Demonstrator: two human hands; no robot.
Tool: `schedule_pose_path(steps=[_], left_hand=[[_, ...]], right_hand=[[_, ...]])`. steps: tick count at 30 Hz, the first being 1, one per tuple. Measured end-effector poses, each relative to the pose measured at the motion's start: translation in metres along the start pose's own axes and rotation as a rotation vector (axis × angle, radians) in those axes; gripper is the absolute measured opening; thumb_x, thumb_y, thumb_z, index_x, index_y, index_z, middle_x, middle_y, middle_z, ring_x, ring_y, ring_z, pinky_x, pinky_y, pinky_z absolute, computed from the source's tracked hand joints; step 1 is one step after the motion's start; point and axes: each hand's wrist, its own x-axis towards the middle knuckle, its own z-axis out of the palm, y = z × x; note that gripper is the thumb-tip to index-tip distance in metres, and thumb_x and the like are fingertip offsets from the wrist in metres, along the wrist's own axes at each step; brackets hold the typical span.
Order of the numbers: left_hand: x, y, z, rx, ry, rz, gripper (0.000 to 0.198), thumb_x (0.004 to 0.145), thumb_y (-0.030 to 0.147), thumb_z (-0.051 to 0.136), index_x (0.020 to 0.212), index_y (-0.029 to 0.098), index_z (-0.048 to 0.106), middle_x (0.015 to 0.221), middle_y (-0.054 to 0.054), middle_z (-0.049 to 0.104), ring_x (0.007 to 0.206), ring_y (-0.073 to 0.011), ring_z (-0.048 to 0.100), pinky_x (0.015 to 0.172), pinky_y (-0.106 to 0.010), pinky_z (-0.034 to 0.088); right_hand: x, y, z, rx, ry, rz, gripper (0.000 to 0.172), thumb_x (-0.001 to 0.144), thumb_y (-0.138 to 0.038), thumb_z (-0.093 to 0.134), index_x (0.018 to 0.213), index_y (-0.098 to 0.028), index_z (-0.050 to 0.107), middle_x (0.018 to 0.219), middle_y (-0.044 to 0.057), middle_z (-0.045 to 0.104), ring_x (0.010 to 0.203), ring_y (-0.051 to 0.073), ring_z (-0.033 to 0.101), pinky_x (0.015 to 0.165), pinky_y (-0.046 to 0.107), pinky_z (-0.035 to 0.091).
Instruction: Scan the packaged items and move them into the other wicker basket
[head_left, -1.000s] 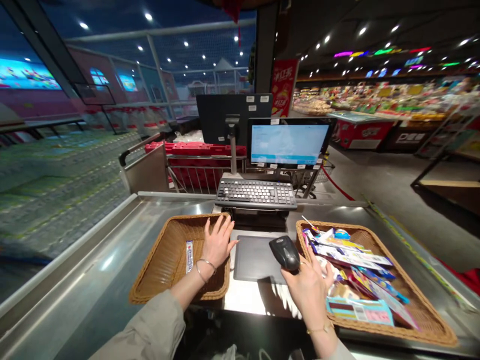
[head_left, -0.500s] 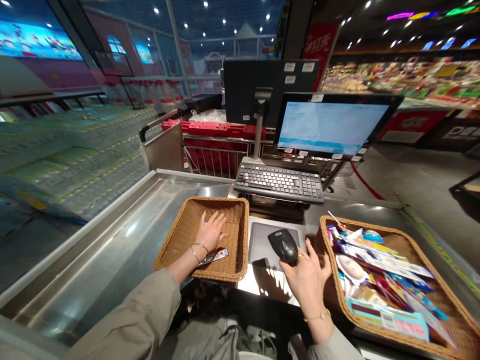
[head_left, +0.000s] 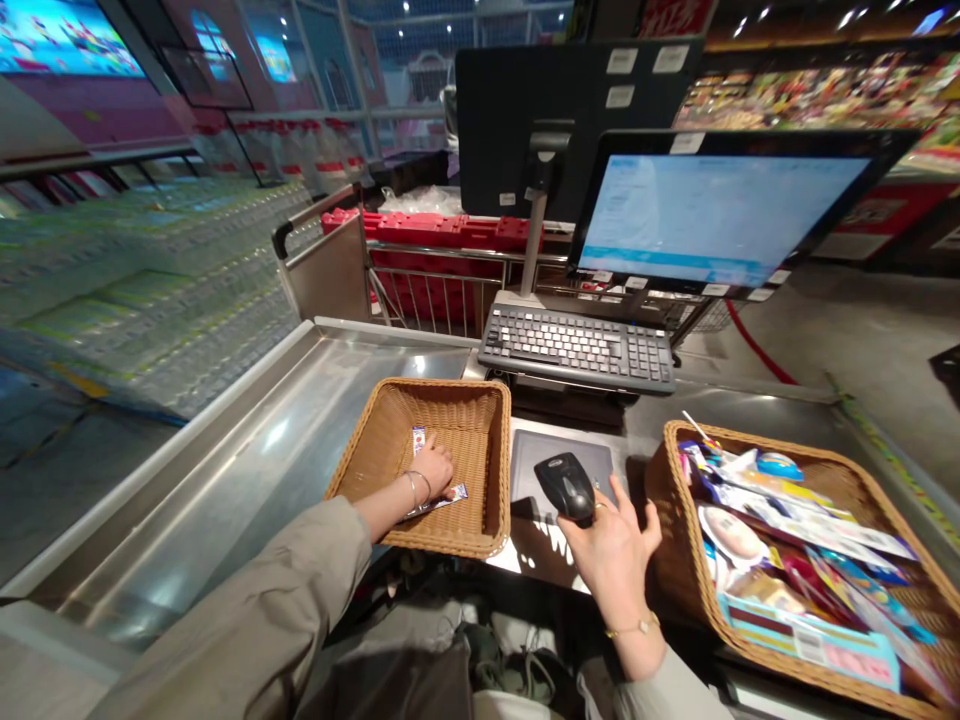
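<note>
Two packets (head_left: 418, 438), left basket (head_left: 499, 460); left hand (head_left: 433, 466) apparently arranging, grip unclear; right hand (head_left: 611, 545) grasping scanner (head_left: 564, 486); lifting would need pinching.

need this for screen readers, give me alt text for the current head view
A person's left hand is down in a wicker basket beside two slim packets, while the right hand holds a black handheld scanner. A second basket at right holds many packaged goods. Beyond are a keyboard and a lit screen.
</note>
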Motion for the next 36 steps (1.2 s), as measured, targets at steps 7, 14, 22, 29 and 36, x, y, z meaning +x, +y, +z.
schedule_pose_path(steps=[7, 14, 22, 29, 36], left_hand=[[0.009, 0.022, 0.015, -0.015, -0.085, 0.073, 0.037, 0.065, 0.044, 0.077, 0.088, 0.018, 0.066, 0.092, -0.012, 0.073, 0.089, -0.0274, 0.065, 0.111, -0.056, 0.015], [0.009, 0.031, 0.012, -0.082, -0.199, 0.077, 0.032, 0.070, 0.028, 0.069, 0.097, 0.013, 0.060, 0.094, -0.017, 0.072, 0.089, -0.0289, 0.067, 0.101, -0.052, 0.031], [0.014, 0.021, -0.021, -0.212, -0.228, -0.062, 0.035, 0.071, 0.031, 0.065, 0.101, 0.015, 0.056, 0.092, -0.017, 0.071, 0.090, -0.0304, 0.067, 0.081, -0.040, 0.047], [0.019, -0.018, -0.066, -0.439, -0.043, -0.191, 0.030, 0.079, 0.025, 0.054, 0.109, 0.023, 0.053, 0.088, -0.002, 0.070, 0.078, -0.0185, 0.067, 0.070, -0.027, 0.047], [0.000, -0.043, -0.051, -0.568, 0.055, -0.186, 0.014, 0.076, 0.018, 0.054, 0.088, 0.020, 0.061, 0.090, 0.000, 0.069, 0.080, -0.0129, 0.063, 0.073, -0.022, 0.048]], right_hand=[[-0.002, 0.001, 0.000, 0.001, -0.025, 0.014, 0.027, 0.080, -0.043, 0.051, 0.074, -0.022, 0.068, 0.101, 0.007, 0.073, 0.123, 0.030, 0.048, 0.108, 0.055, 0.010], [-0.003, 0.004, 0.003, 0.011, -0.020, 0.045, 0.028, 0.080, -0.044, 0.053, 0.075, -0.021, 0.068, 0.101, 0.008, 0.073, 0.123, 0.032, 0.049, 0.109, 0.055, 0.010], [-0.003, 0.005, 0.003, 0.010, 0.001, 0.017, 0.024, 0.079, -0.042, 0.055, 0.075, -0.022, 0.068, 0.101, 0.006, 0.073, 0.125, 0.030, 0.048, 0.109, 0.054, 0.011], [-0.002, 0.004, 0.005, 0.033, 0.020, 0.009, 0.021, 0.077, -0.041, 0.058, 0.076, -0.022, 0.068, 0.101, 0.005, 0.073, 0.125, 0.030, 0.049, 0.110, 0.055, 0.010], [-0.001, 0.003, 0.002, 0.033, 0.012, 0.012, 0.024, 0.079, -0.040, 0.053, 0.074, -0.022, 0.068, 0.101, 0.006, 0.073, 0.124, 0.031, 0.048, 0.108, 0.055, 0.010]])
